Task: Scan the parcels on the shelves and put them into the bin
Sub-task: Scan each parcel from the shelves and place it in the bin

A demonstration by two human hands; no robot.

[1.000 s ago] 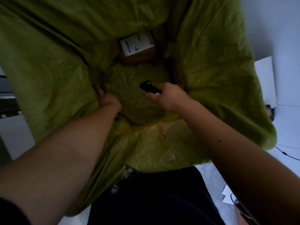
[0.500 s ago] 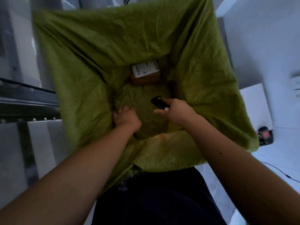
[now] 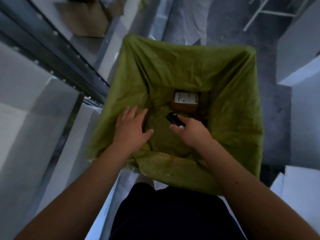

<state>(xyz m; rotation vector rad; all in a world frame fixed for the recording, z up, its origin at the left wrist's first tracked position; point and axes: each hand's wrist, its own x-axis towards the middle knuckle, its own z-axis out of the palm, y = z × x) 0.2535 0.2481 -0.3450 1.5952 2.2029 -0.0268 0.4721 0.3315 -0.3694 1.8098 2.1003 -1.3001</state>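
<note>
While parcel [image 3: 185, 103] hugs bin [image 3: 239, 108] wall, floor open

bin [image 3: 230, 70]: centre of view, directly ahead of the person, lined with a bag
parcel [image 3: 185, 103]: in the bin, at the bottom, against the far wall (label side up)
left hand [image 3: 131, 129]: over the bin's near-left inner wall
right hand [image 3: 192, 130]: over the bin's middle, right of left hand, nearer than parcel
scanner [image 3: 173, 118]: in right hand, just before the parcel
shelf rail [image 3: 57, 54]: left of bin
cardboard box [image 3: 84, 18]: far left, probably on the shelf
</note>
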